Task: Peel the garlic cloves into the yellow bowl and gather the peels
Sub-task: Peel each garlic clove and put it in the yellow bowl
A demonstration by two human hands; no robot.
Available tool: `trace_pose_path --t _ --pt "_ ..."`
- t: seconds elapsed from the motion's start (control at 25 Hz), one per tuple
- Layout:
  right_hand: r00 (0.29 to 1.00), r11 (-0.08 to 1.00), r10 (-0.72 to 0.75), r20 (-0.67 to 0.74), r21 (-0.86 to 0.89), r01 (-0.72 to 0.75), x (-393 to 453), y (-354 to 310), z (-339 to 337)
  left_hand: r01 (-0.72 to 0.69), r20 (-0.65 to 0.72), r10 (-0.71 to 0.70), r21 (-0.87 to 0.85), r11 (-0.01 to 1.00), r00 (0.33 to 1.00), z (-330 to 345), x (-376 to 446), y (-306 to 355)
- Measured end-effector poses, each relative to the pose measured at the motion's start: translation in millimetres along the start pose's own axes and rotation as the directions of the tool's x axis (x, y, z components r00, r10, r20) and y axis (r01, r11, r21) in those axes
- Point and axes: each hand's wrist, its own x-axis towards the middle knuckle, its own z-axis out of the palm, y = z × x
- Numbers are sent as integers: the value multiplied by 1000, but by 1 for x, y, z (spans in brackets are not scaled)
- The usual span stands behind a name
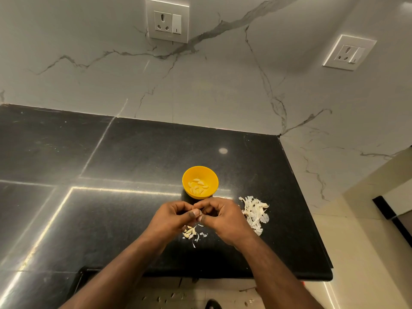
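A small yellow bowl point(200, 175) stands on the black counter and holds several peeled garlic cloves point(198, 186). Just in front of it, my left hand point(171, 219) and my right hand point(223, 219) meet with curled fingers and pinch one garlic clove point(200, 213) between the fingertips; most of the clove is hidden. Under my hands lie a few unpeeled cloves and loose peel scraps point(191, 233). A pile of white garlic peels point(255, 211) lies to the right of my right hand.
The black granite counter point(111, 163) ends in an edge at the front and on the right. A marble wall with two power sockets point(167, 20) rises behind it. Scraps of peel lie on the floor point(169, 296) below the front edge.
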Motion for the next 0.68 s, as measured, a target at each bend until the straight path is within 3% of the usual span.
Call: trace_pose_path --t 0.28,0.52,0.68 --pt "999 997 41 -28 61 -39 -1 2 4 17 -24 -18 -22 1000 1000 1 -1 -1" --pt "984 944 155 -84 307 -122 -5 1 7 27 -7 -28 -105 994 1000 -2 -2 -3" --pt "981 945 153 -119 308 -110 -5 1 9 -2 -6 2 -162 987 1000 -1 -4 -3"
